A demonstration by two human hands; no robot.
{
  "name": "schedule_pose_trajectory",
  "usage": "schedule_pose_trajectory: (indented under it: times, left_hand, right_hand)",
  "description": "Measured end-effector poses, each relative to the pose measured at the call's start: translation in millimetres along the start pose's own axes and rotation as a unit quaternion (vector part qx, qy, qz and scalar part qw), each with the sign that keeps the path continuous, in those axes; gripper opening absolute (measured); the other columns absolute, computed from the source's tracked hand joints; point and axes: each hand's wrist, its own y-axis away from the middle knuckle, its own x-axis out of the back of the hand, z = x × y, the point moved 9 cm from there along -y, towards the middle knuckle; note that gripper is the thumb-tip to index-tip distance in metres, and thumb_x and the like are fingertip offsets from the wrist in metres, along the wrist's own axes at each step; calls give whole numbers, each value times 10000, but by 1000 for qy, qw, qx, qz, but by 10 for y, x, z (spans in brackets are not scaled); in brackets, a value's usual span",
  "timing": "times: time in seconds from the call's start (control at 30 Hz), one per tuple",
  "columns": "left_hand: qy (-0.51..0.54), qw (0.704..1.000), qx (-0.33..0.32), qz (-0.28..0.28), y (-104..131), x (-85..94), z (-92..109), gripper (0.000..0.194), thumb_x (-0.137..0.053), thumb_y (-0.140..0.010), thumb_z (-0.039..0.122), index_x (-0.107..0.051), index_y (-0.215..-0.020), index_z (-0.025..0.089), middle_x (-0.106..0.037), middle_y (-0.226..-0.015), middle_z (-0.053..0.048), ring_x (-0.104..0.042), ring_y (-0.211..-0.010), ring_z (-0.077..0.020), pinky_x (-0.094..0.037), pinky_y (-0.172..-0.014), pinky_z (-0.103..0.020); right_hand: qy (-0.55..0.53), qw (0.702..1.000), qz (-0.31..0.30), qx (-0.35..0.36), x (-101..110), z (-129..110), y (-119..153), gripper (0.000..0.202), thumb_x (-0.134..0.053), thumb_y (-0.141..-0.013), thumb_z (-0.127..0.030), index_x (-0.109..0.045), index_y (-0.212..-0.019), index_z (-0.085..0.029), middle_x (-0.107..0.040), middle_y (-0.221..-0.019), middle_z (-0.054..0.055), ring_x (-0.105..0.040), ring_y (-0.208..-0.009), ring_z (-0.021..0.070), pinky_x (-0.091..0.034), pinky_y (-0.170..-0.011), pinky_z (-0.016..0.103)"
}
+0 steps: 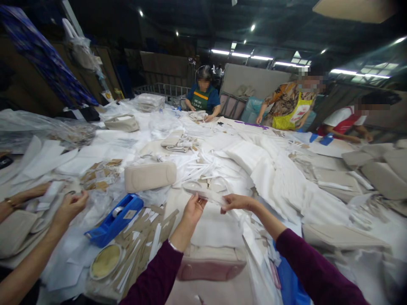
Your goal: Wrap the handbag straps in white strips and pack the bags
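Both of my hands, in purple sleeves, are raised over the middle of the table on a pale looped strap [208,195] that looks wrapped in thin white or clear film. My left hand [194,209] pinches it from the left, palm partly turned up. At its other end, the fingers of my right hand [234,203] are closed. Below my wrists lies a beige handbag [211,264], with white wrapping sheet [216,228] just beyond it. Past my hands, another beige bag [150,176] rests on its side.
A blue tape dispenser [116,220], a round tub [106,260] and paper strips [144,237] lie left. White foam sheets [270,178] are piled right. A co-worker's hands [68,207] handle a bag at far left; several people stand across the table.
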Motion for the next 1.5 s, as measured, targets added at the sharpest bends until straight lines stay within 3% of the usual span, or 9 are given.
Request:
schedule_pose_trajectory:
  times: [0.3,0.57,0.67,0.73,0.8,0.9,1.1,1.37,1.5]
  left_hand:
    - [-237,961,94,-104,680,-244,-170,397,-588,-820,475,-583,-1082,176,-667,-1035,-101,-632,-810,-190,-520,-741,-350]
    - [-389,920,-23,40,801,382,905,391,-714,-685,180,-581,-1052,152,-689,-915,-84,-594,-593,-119,-377,-450,-181]
    - [-516,839,-113,133,853,684,1308,387,-722,-648,162,-584,-1009,151,-662,-928,-89,-642,-780,-229,-494,-596,-287]
    - [-642,706,-248,168,958,541,1439,438,-692,-664,152,-569,-1084,147,-619,-1079,-128,-568,-1065,-319,-493,-852,-420]
    - [-752,570,-320,83,970,159,1116,469,-618,-734,171,-529,-1195,148,-544,-1239,-152,-429,-1244,-327,-356,-1051,-478]
    - [-832,484,-221,-157,822,-220,72,441,-509,-837,269,-500,-1274,208,-483,-1349,-135,-389,-1292,-277,-288,-1109,-473]
    - [-897,368,3,-247,648,31,-940,566,-510,-811,527,-444,-1342,341,-388,-1451,-129,-318,-1322,-414,-250,-1003,-682]
    - [-893,395,-46,-212,543,-34,-746,543,-580,-762,405,-519,-1273,230,-467,-1386,-149,-409,-1267,-363,-306,-1029,-591]
    - [-798,553,-75,-226,775,-441,-627,460,-491,-839,385,-559,-1235,161,-540,-1322,-161,-492,-1213,-281,-341,-1062,-449]
  right_hand:
    - [3,961,270,59,-307,-262,-329,131,-522,-816,-259,-617,-827,-170,-628,-678,10,-595,-647,148,-479,-622,263]
    - [246,820,462,-234,737,583,560,359,-515,-752,-51,-587,-1103,-42,-579,-1140,259,-499,-1164,330,-385,-933,414]
    - [243,836,413,-266,790,954,756,219,-527,-731,-36,-646,-910,-79,-650,-985,224,-595,-1026,310,-429,-838,379]
    - [240,851,396,-249,802,987,777,156,-516,-759,-56,-644,-828,-109,-670,-960,200,-619,-989,277,-437,-798,335]
    - [233,865,390,-213,845,871,756,131,-505,-792,-86,-627,-796,-134,-688,-925,161,-634,-957,241,-439,-776,301]
    - [207,890,378,-151,925,546,734,97,-501,-824,-133,-583,-777,-156,-703,-790,77,-663,-764,167,-453,-703,252]
    - [8,933,358,41,834,-231,1111,122,-532,-832,-284,-528,-818,-163,-694,-758,53,-573,-475,99,-401,-428,203]
    - [-211,901,352,138,508,-641,1866,320,-734,-675,-385,-558,-805,-151,-664,-702,36,-464,-405,64,-337,-375,198]
    - [-243,893,350,144,84,-605,2058,347,-733,-691,-412,-555,-847,-158,-651,-700,22,-456,-384,59,-306,-347,186]
